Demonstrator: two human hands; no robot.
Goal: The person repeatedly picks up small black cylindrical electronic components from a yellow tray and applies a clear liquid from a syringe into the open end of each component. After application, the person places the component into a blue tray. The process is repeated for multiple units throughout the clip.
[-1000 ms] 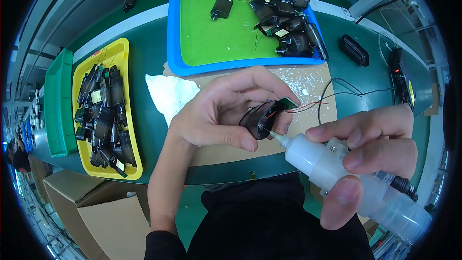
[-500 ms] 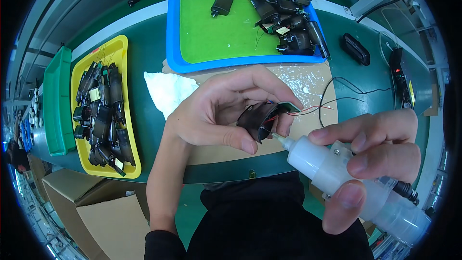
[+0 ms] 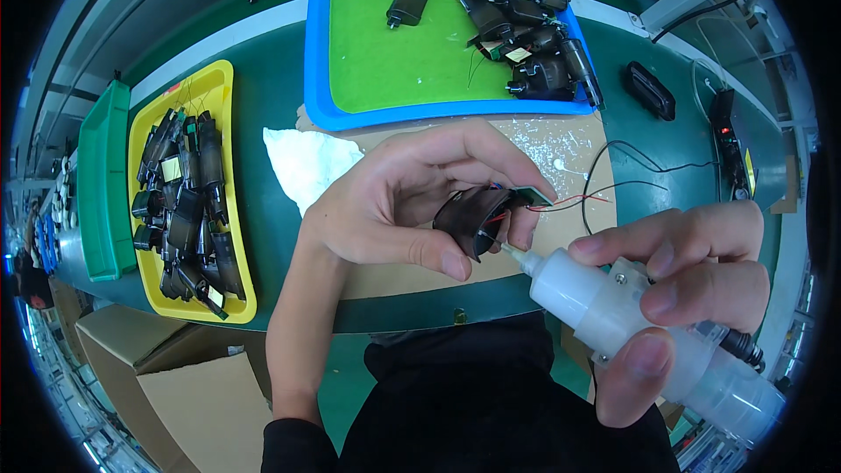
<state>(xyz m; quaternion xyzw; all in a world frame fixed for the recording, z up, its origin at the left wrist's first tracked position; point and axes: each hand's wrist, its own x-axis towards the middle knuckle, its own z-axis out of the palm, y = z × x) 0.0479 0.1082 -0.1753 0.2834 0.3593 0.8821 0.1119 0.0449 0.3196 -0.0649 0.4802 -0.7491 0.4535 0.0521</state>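
Note:
Between the thumb and fingers of my left hand (image 3: 377, 201) is a small dark plastic housing (image 3: 464, 217). A green circuit board (image 3: 531, 196) with thin red and black wires sticks out of its end. My right hand (image 3: 683, 289) grips a translucent white glue dispenser (image 3: 569, 289), shaped like a thick syringe with a cable plug at its side. Its thin nozzle (image 3: 519, 254) points into the open end of the housing; whether the very tip touches the inside I cannot tell.
Beyond my hands, a blue tray (image 3: 317, 52) with a green mat holds several dark housings. A yellow tray (image 3: 229, 88) of similar parts and a green bin (image 3: 103, 184) stand at left. White tissue (image 3: 302, 158) lies on stained cardboard (image 3: 578, 136); a black case (image 3: 649, 90) sits at right.
The dispenser and my right hand have shifted very slightly to the right. My left hand keeps the housing almost in the same place.

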